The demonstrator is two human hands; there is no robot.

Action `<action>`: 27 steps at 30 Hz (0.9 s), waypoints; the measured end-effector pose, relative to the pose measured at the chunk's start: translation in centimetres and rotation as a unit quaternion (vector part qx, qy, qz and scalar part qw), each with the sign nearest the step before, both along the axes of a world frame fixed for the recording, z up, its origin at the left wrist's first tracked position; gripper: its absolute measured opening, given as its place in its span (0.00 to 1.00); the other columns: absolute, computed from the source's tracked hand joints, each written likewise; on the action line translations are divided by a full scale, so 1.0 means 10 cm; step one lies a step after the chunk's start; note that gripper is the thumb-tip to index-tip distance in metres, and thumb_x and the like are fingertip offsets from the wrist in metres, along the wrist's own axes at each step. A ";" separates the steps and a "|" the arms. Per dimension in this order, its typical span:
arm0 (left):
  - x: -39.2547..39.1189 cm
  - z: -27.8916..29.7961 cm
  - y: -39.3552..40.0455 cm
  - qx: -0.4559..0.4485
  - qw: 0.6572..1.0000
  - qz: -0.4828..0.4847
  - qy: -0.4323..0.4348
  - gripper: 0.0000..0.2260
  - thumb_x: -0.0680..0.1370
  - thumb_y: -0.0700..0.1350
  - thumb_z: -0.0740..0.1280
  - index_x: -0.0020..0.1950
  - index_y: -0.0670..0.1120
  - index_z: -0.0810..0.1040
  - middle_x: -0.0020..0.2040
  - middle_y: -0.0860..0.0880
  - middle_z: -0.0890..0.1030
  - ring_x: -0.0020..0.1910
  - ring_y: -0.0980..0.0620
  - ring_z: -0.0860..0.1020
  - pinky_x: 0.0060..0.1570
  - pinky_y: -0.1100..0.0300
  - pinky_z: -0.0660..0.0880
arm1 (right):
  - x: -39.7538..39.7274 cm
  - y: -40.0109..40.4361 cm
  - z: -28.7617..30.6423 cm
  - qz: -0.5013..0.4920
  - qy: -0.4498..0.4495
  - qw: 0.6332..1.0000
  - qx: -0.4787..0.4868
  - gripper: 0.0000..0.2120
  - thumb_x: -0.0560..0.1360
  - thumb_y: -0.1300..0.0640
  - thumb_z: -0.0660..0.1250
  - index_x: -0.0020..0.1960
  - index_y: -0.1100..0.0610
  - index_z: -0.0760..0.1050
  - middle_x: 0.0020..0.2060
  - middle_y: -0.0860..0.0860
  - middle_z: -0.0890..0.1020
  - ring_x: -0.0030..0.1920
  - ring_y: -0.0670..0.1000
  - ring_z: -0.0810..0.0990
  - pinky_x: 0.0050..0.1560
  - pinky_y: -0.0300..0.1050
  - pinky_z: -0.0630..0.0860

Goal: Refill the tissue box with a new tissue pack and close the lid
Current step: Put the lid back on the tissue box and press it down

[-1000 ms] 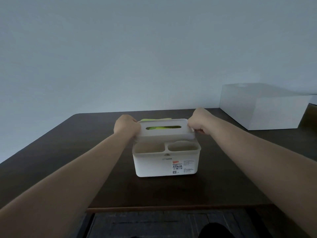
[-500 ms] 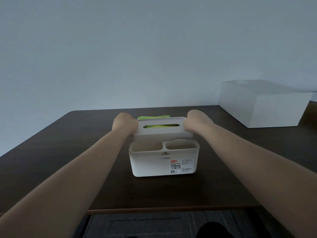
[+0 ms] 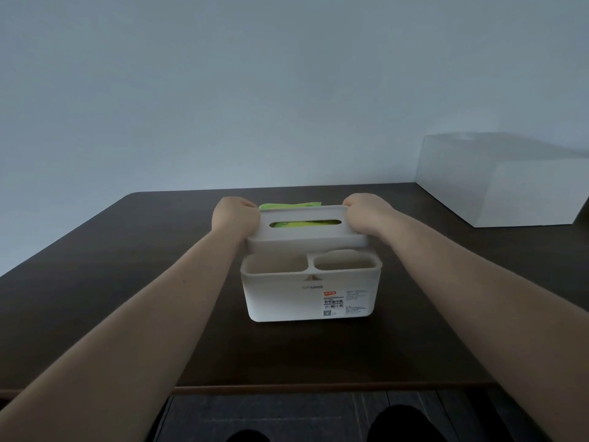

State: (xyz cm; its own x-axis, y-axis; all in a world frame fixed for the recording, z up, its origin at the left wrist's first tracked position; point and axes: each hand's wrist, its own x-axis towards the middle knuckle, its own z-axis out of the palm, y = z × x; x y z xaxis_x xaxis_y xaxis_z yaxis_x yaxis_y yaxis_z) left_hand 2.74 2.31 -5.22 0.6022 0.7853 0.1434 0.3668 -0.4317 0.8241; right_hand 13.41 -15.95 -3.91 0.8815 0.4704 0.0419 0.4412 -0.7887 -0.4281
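Dim room, plain wall, dark table [image 3: 111, 282] with a white bin [image 3: 510, 183] off to the right. Left hand [image 3: 234, 216] and right hand [image 3: 366, 215] have fingers clamped on the short ends of the lid [image 3: 306, 234], held between them over the tissue box [image 3: 310, 291]. Green tissue pack [image 3: 288, 205] shows through the slot. Best move, probably: level the lid, line up the edges, press both ends evenly; a tilt could jam it.
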 end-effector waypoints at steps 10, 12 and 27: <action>-0.21 0.04 -0.15 -0.136 0.990 -0.007 0.025 0.19 0.80 0.51 0.57 0.59 0.37 0.77 0.37 0.46 0.74 0.38 0.44 0.75 0.39 0.56 0.73 | -0.19 -0.14 -0.04 -0.044 0.025 0.992 0.112 0.21 0.81 0.51 0.52 0.69 0.61 0.70 0.64 0.59 0.76 0.58 0.59 0.76 0.52 0.48 0.69; -0.29 -0.04 -0.20 -0.169 0.985 -0.024 0.015 0.21 0.81 0.53 0.57 0.62 0.38 0.75 0.41 0.46 0.76 0.46 0.42 0.78 0.49 0.54 0.75 | -0.27 -0.20 -0.10 -0.040 0.024 0.990 0.136 0.24 0.81 0.47 0.51 0.71 0.60 0.67 0.65 0.58 0.75 0.60 0.58 0.75 0.55 0.50 0.70; -0.43 -0.28 -0.43 0.075 0.994 -0.024 0.077 0.24 0.83 0.51 0.46 0.40 0.39 0.74 0.36 0.47 0.73 0.43 0.44 0.71 0.40 0.56 0.65 | -0.42 -0.25 -0.37 -0.047 -0.018 0.992 0.116 0.26 0.81 0.44 0.44 0.69 0.58 0.67 0.52 0.55 0.78 0.50 0.56 0.76 0.49 0.52 0.71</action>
State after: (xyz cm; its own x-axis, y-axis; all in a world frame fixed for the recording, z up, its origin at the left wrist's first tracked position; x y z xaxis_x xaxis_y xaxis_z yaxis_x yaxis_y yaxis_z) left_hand -1.59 -1.99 -8.00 0.6628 0.7314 0.1604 0.4587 -0.5659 0.6851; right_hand 9.25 -18.50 -7.64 0.9172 0.3597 0.1712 0.3880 -0.7089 -0.5890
